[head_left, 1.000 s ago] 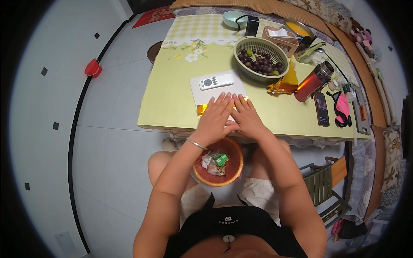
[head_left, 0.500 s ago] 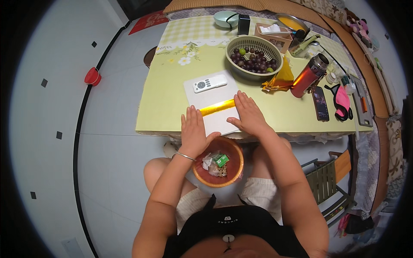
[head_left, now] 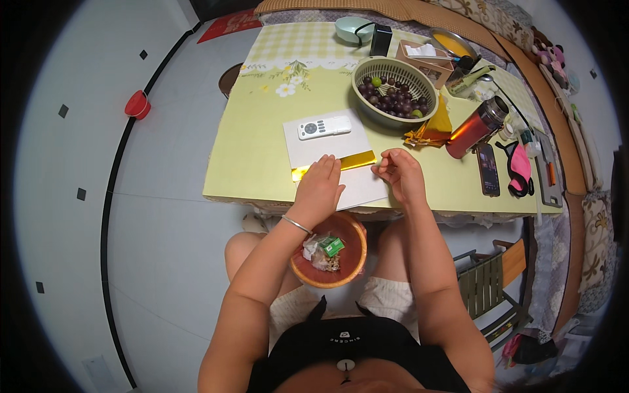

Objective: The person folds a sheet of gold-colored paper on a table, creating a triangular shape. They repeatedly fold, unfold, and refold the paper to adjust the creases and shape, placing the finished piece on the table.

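Note:
A folded strip of shiny gold foil paper (head_left: 357,160) lies across a white board or sheet (head_left: 357,187) at the table's near edge. My left hand (head_left: 319,185) rests on the strip, fingers stretched out and held side by side. At the strip's right end is my right hand (head_left: 401,175), its fingers curled in toward the thumb. Whether its fingertips pinch anything is too small to make out. A white remote control (head_left: 324,128) sits on the far part of the white sheet. More gold foil paper (head_left: 434,128) is bunched to the right, beside the colander.
A colander (head_left: 367,108) of grapes (head_left: 393,98) stands beyond the sheet. To the right are a red thermos (head_left: 468,136), a phone (head_left: 487,170) and a pink-and-black item (head_left: 519,167). An orange-rimmed bin (head_left: 354,272) with rubbish stands between my knees, below the table edge.
My right hand has lifted from lying flat and curled its fingers at the strip's right end. My left hand has slid rightward onto the strip. The strip now tilts slightly differently.

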Available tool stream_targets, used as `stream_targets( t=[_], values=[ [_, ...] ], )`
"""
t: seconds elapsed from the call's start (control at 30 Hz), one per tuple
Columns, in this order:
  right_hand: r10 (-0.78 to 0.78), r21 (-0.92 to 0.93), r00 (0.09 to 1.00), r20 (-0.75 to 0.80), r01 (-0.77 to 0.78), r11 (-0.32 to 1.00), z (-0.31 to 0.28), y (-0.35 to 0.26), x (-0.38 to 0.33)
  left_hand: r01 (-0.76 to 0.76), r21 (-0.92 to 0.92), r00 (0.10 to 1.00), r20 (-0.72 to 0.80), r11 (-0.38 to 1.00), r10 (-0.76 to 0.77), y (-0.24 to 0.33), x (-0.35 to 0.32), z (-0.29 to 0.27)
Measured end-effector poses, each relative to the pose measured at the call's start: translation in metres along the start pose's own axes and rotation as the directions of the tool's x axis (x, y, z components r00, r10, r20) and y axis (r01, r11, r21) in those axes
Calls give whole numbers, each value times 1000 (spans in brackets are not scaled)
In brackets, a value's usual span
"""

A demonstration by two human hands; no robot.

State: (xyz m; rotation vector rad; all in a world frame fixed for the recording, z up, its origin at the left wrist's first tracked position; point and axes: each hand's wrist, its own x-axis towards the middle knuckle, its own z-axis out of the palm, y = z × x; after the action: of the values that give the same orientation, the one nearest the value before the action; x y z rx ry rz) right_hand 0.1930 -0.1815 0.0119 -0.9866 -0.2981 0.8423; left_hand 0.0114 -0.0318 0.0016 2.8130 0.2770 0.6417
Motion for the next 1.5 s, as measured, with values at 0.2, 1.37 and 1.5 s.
stream_targets(
  t=[0.2, 1.37, 1.5],
  values=[
    [58, 274, 995, -76, -35, 961, 1, -1, 4, 73, -97, 995, -57, 993, -79, 1, 12, -6],
    [-584, -820, 602, 545, 527, -223, 27, 9, 39, 147, 236, 969, -229, 961, -92, -15, 26, -15],
    [-612, -837, 613, 499, 524, -158, 24, 12, 40, 236, 335, 964, -201, 912, -176, -29, 10, -29]
  ],
)
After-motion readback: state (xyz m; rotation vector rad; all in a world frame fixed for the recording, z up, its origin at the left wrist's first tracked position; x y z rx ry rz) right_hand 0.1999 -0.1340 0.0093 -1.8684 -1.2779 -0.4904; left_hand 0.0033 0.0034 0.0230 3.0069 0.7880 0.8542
